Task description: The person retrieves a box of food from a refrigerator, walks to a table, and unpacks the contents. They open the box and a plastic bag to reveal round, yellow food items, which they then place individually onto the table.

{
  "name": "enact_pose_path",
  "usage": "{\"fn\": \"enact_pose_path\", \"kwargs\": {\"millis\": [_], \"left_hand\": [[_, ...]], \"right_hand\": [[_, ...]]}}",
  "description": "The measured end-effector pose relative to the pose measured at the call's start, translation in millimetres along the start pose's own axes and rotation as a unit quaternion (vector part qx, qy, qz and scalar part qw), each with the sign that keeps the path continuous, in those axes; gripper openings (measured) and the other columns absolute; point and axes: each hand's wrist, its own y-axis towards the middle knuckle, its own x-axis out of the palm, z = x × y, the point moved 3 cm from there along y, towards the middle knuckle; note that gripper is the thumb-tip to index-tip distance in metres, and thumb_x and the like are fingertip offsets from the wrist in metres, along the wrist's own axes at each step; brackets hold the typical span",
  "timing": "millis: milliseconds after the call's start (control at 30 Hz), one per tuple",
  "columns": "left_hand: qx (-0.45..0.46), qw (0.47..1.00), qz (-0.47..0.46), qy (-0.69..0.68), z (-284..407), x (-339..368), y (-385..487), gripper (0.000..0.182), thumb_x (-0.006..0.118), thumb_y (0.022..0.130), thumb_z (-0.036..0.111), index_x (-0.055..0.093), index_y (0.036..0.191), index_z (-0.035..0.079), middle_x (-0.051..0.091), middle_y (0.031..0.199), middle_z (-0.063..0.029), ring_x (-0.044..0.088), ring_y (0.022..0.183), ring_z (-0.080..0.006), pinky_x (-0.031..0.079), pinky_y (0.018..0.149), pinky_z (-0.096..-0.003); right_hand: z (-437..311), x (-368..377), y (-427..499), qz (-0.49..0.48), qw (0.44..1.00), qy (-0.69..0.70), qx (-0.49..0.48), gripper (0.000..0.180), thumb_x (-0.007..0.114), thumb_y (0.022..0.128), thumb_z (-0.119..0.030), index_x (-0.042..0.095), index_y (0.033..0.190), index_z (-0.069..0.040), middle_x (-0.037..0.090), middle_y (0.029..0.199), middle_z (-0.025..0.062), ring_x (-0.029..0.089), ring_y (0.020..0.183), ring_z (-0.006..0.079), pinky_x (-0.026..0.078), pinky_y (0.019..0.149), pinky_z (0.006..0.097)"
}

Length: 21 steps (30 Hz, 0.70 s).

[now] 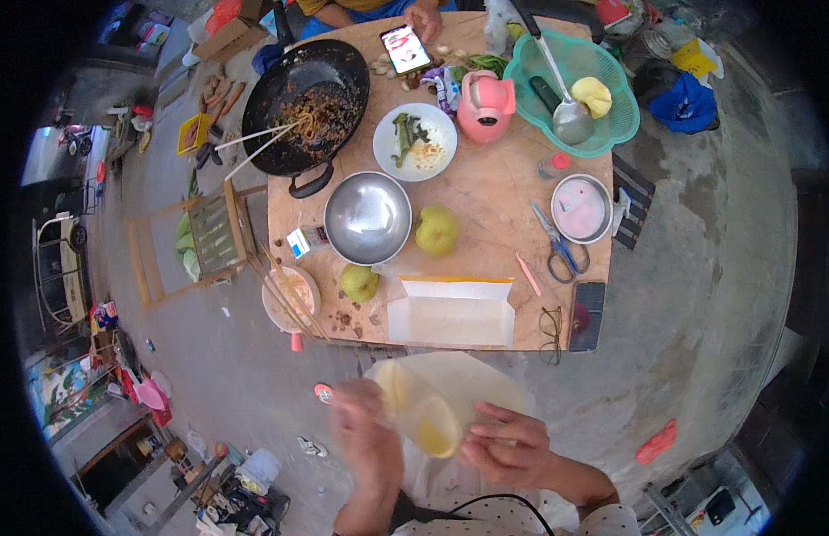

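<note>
Between my hands, off the table's near edge, is a blurred translucent plastic bag with yellow contents. My left hand, blurred by motion, is at the bag's left side; its finger positions are unclear. My right hand grips the bag's right side with bent fingers. An open white cardboard box lies at the table's near edge. Beyond it are a yellow-green round fruit, a smaller green one and a steel bowl. Scissors and a pink-handled tool lie to the right.
A wok with food and chopsticks, a white plate, a pink device and a green basket occupy the far side. Another person's hand is beside a lit phone. Glasses overhang the near edge.
</note>
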Motion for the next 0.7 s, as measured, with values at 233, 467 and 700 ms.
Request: {"fn": "enact_pose_path", "kwargs": {"millis": [233, 467, 700], "left_hand": [[-0.071, 0.940, -0.096, -0.319, -13.5, -54.5, 55.4, 0.020, 0.046, 0.096, 0.029, 0.044, 0.091, 0.010, 0.036, 0.074, 0.0038, 0.035, 0.066, -0.0045, 0.034, 0.063, -0.0216], [-0.021, 0.997, 0.049, -0.064, -45.3, -69.8, 68.1, 0.045, 0.045, 0.095, 0.037, 0.035, 0.129, 0.009, 0.046, 0.091, -0.0016, 0.047, 0.084, -0.0110, 0.039, 0.079, -0.0288], [-0.282, 0.915, -0.169, -0.233, -117.9, -12.9, 22.8, 0.076, 0.043, 0.086, 0.061, 0.019, 0.144, 0.017, 0.025, 0.146, -0.0156, 0.029, 0.132, -0.0309, 0.026, 0.109, -0.0439]], "right_hand": [[11.8, -8.3, -24.2, 0.174, 0.964, 0.162, 0.116, 0.014, 0.069, 0.077, -0.005, 0.061, 0.089, 0.000, 0.056, 0.092, 0.0096, 0.056, 0.088, 0.0246, 0.055, 0.081, 0.0519], [29.9, -15.0, -21.6, 0.271, 0.929, 0.179, 0.175, 0.009, 0.060, 0.085, -0.005, 0.054, 0.090, -0.002, 0.048, 0.087, 0.0097, 0.053, 0.081, 0.0242, 0.050, 0.086, 0.0536], [35.5, -5.7, -7.8, 0.328, 0.905, 0.186, 0.199, 0.015, 0.059, 0.087, -0.013, 0.049, 0.091, -0.004, 0.047, 0.087, 0.0085, 0.052, 0.080, 0.0199, 0.051, 0.087, 0.0482]]}}
